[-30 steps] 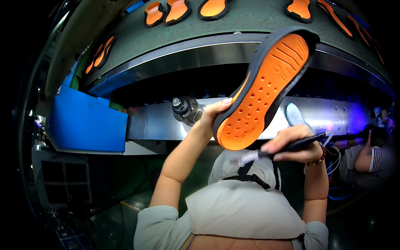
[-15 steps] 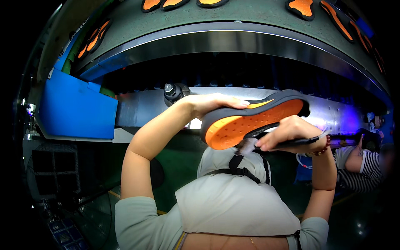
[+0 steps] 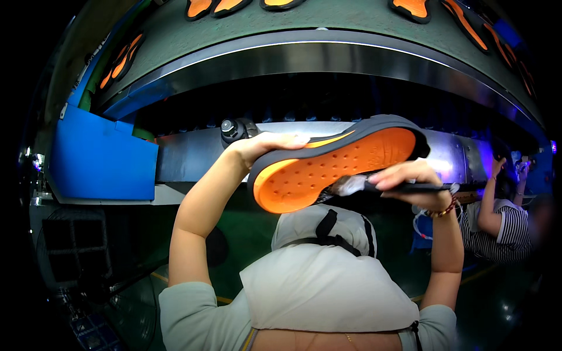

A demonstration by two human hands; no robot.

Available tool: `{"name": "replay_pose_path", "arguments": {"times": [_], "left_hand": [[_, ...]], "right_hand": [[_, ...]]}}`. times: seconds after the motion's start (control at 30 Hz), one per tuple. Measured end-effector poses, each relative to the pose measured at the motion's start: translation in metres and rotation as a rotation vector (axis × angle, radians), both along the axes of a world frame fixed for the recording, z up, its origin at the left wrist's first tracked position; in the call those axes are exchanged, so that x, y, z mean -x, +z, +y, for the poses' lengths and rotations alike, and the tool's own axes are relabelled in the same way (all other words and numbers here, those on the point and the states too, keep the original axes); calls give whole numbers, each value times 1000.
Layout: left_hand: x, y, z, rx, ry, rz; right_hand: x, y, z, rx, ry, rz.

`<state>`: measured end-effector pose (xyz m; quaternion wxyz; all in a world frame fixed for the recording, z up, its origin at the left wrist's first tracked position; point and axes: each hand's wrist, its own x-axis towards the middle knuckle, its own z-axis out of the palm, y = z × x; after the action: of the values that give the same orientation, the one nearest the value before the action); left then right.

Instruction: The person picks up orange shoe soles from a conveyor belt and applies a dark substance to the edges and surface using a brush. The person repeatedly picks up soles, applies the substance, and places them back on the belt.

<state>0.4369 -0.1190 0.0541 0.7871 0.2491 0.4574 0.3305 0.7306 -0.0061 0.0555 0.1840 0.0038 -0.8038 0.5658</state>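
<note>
My left hand (image 3: pixel 266 146) grips an orange and black shoe sole (image 3: pixel 345 167) by its upper left edge, thumb lying along the dark rim. The sole is tilted, so its orange hollow side with small dimples shows. In my right hand (image 3: pixel 417 180) is a brush (image 3: pixel 350 185) with a dark handle and pale bristles, held between thumb and fingers. Its bristles are at the sole's lower edge, near the middle; whether they touch cannot be made out. A beaded bracelet circles my right wrist.
Several more orange and black soles (image 3: pixel 410 9) lie on the green conveyor belt (image 3: pixel 246 29) beyond a metal rail (image 3: pixel 328 55). A metal ledge (image 3: pixel 187 158) with a dark knob-like fitting (image 3: pixel 234 130) runs below it. A blue box (image 3: pixel 105 155) stands left. Another person (image 3: pixel 497 222) sits at right.
The sole has shifted left and shows more of its orange face. My right hand has brought the brush up to the sole's lower edge. At right, the other person's arms have moved.
</note>
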Motion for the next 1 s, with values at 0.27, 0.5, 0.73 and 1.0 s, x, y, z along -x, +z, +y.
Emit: {"name": "replay_pose_path", "arguments": {"times": [0.27, 0.5, 0.73, 1.0], "left_hand": [[23, -23, -21, 18, 152, -106], [29, -41, -27, 25, 264, -155], [4, -8, -18, -75, 144, 26], [-31, -17, 7, -292, -79, 184]], "right_hand": [[-18, -10, 4, 33, -163, 18], [-27, -8, 16, 119, -225, 43], [-14, -9, 8, 129, -266, -152], [65, 1, -15, 235, -583, -178]]}}
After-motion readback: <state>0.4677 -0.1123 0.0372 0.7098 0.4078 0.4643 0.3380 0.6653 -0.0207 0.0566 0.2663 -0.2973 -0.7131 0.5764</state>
